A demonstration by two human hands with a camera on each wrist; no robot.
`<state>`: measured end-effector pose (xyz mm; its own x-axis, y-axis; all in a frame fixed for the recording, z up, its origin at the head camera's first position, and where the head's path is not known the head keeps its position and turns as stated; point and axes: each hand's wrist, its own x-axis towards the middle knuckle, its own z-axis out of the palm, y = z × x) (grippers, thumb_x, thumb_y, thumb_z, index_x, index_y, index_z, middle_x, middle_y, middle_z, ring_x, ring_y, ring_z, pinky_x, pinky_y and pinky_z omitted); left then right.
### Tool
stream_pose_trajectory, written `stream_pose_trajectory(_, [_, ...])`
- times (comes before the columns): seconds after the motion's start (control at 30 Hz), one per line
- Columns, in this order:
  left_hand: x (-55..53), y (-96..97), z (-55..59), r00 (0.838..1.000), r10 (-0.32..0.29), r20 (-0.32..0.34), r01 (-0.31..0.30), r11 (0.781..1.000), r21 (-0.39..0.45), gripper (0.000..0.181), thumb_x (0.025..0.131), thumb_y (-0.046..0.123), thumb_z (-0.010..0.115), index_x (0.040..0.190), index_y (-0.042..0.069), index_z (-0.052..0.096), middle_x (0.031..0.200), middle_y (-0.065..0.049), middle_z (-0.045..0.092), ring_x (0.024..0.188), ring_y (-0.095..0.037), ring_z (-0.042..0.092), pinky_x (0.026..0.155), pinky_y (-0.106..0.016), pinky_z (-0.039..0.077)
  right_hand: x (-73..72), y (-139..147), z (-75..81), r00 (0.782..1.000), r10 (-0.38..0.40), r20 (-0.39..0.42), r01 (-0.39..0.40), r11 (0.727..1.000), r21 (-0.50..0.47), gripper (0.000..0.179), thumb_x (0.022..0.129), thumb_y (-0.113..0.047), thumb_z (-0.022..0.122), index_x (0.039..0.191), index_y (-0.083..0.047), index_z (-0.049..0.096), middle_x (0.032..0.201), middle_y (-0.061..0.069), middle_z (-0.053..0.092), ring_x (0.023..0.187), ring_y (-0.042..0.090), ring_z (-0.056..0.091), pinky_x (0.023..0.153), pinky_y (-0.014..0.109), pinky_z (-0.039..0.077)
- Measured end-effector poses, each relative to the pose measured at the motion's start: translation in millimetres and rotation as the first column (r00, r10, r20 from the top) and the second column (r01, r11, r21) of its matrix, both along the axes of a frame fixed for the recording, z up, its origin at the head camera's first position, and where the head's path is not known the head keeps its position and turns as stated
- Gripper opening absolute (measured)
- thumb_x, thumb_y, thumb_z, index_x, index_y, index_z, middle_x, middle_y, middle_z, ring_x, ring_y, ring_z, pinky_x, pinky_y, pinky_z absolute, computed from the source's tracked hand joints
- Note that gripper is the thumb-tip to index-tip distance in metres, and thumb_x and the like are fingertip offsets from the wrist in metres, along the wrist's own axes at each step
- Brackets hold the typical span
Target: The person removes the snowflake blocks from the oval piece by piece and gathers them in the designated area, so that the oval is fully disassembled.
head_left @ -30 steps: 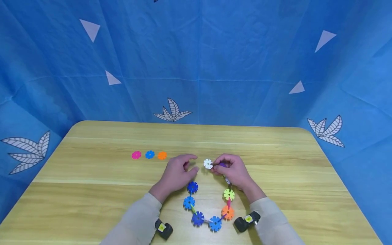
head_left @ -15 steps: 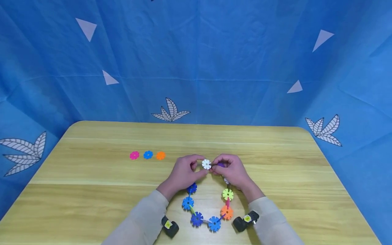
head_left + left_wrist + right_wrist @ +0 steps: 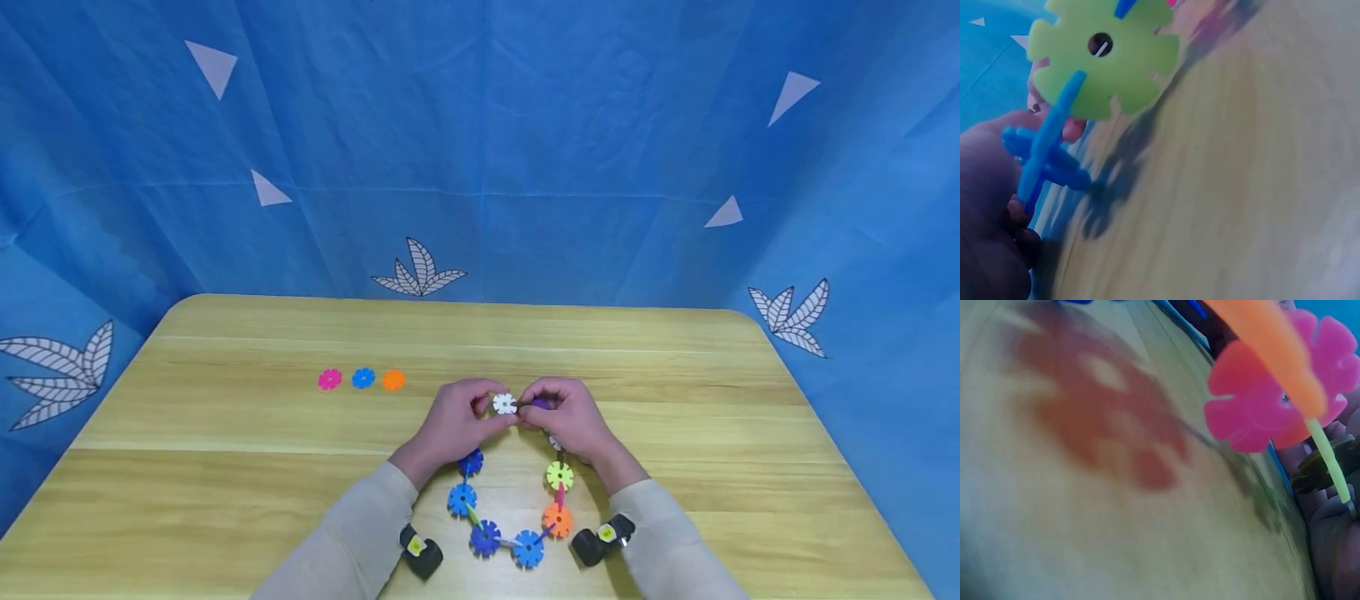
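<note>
Notched plastic flower discs are slotted into a curved chain on the table. My left hand [image 3: 457,425] pinches a white notched disc [image 3: 504,404] at the chain's far end between thumb and forefinger. Close beside it, my right hand [image 3: 576,421] holds a purple notched disc [image 3: 541,403], partly covered by its fingers. Below the hands run a yellow-green disc [image 3: 559,476], an orange disc [image 3: 557,521] and several blue ones. In the left wrist view a green disc [image 3: 1100,97] is linked to an edge-on blue disc [image 3: 1044,156]. A pink disc [image 3: 1241,419] fills the right wrist view's corner.
A loose pink disc [image 3: 330,380], a blue disc [image 3: 363,378] and an orange disc [image 3: 393,380] lie in a row at the left of the wooden table [image 3: 225,500]. Behind the table hangs a blue curtain [image 3: 585,150].
My left hand has moved right, from apart to pinching the white disc. My right hand stays in place with its hold on the purple disc.
</note>
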<state>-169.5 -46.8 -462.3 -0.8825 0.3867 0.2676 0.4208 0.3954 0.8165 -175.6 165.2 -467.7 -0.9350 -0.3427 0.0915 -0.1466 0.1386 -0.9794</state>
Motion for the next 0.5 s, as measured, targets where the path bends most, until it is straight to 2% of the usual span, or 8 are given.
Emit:
stream_pose_trajectory(0.1, [-0.5, -0.2, -1.6, 1.0, -0.008, -0.011, 0.008, 1.0, 0.006, 0.034, 0.085, 0.021, 0.082, 0.114, 0.006, 0.073, 0.063, 0.005, 0.043, 0.057, -0.009, 0.04, 0.074, -0.029, 0.051, -0.2, 0.3, 0.6, 1.0, 0.003, -0.002, -0.003, 1.0, 0.019, 0.007, 0.088, 0.006, 0.07, 0.093, 0.002, 0.073, 0.089, 0.016, 0.069, 0.076, 0.027, 0.068, 0.069, 0.037, 0.058])
stream_pose_trajectory(0.23, [-0.4, -1.6, -2.5, 1.0, -0.004, -0.016, 0.004, 1.0, 0.017, 0.032, 0.084, 0.018, 0.083, 0.112, 0.005, 0.073, 0.063, 0.006, 0.044, 0.058, -0.008, 0.04, 0.07, -0.03, 0.049, -0.6, -0.5, 1.2, 1.0, 0.006, 0.012, -0.006, 1.0, 0.012, 0.009, 0.087, 0.009, 0.067, 0.092, 0.003, 0.072, 0.088, 0.017, 0.069, 0.077, 0.029, 0.069, 0.069, 0.038, 0.058])
stream_pose_trajectory(0.5, [-0.7, -4.3, -5.2, 1.0, -0.002, -0.004, 0.002, 0.998, 0.063, 0.021, 0.082, 0.015, 0.084, 0.1, 0.013, 0.076, 0.062, 0.008, 0.042, 0.057, -0.009, 0.04, 0.062, -0.027, 0.041, -0.5, -1.5, 2.7, 0.999, 0.025, 0.021, -0.025, 1.0, 0.004, 0.011, 0.086, 0.011, 0.065, 0.091, 0.004, 0.072, 0.087, 0.016, 0.07, 0.079, 0.029, 0.07, 0.072, 0.038, 0.058])
